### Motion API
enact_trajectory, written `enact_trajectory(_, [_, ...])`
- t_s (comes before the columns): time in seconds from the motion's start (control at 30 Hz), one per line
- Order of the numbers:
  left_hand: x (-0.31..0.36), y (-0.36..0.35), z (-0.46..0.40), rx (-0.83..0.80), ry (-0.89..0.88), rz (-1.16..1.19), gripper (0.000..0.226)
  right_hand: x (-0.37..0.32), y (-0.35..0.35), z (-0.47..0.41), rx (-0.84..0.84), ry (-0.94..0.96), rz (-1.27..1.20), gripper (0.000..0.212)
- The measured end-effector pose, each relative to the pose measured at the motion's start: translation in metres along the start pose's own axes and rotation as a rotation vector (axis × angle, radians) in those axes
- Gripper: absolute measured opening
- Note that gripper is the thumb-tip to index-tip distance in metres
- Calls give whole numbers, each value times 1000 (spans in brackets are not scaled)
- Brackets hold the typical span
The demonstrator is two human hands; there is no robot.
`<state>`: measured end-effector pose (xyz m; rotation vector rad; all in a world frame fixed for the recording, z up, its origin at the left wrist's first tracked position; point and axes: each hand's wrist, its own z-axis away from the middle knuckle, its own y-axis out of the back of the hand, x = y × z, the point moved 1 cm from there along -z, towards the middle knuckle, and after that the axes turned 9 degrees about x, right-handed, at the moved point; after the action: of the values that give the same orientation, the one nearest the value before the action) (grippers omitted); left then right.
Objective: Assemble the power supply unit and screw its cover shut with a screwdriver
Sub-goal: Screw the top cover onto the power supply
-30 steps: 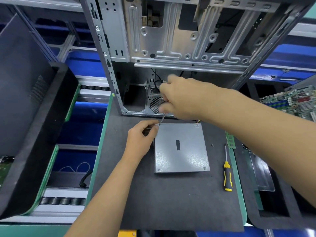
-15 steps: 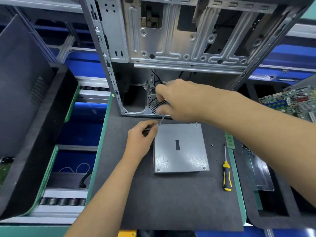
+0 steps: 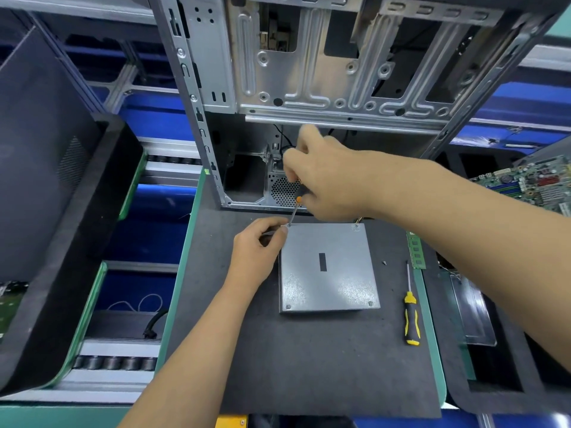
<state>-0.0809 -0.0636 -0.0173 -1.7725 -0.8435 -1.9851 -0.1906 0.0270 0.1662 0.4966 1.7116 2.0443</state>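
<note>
- Head view, workpiece: the power supply (image 3: 329, 268) lies flat on the dark mat (image 3: 309, 359) of the bench, just in front of the open chassis (image 3: 324, 72). Its cover is on and faces up.
- Head view, right hand (image 3: 324, 180): the grip is closed round the handle of a screwdriver (image 3: 294, 211). Only the orange collar and the thin shaft show below the fingers. The shaft slants down and left, with its tip at the far left corner of the cover.
- Head view, left hand (image 3: 258, 254): thumb and forefinger are pinched together at that same corner, beside the tip. They appear to steady a screw; the screw itself is too small to confirm.
- Head view, fasteners: screw heads show at both near corners. The far right corner (image 3: 356, 226) also shows a fastener, though whether it is seated cannot be told.
- Head view, spares: a second, yellow-handled screwdriver (image 3: 410, 316) lies on the mat right of the unit, with a loose screw (image 3: 384, 262) near it.
- Step in hand, as judged: driving the far left cover screw, late in the closing sequence.
- Next move, as judged: keep the tip seated in the screw head, hold the shaft closer to upright, apply downward pressure, and turn until snug. Release the left pinch once the thread catches.
</note>
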Motion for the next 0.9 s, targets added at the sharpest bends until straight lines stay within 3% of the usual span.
enact_trajectory(0.13, [-1,0,0,0,6,6,21,3,0,1,17,-6,14,28])
enact_trajectory(0.27, [-2,-1,0,1,4,5,19,2,-3,4,55,63,-5,8])
enact_trajectory(0.33, [-3,-1,0,-2,11,3,16,2,-3,4,75,26,61,17])
enact_trajectory(0.43, [-2,-2,0,4,16,15,17,2,-1,4,71,78,-82,13])
enact_trajectory(0.53, [-2,-1,0,7,20,2,16,-2,-1,3,81,135,47,8])
enact_trajectory(0.63, [-3,-2,1,5,35,10,16,-3,-5,5,67,165,113,18])
enact_trajectory(0.73, [-3,-2,1,12,31,16,16,1,-2,5,38,109,-24,19])
enact_trajectory(0.9, [-4,-2,1,9,43,33,17,4,-5,4,82,39,85,13])
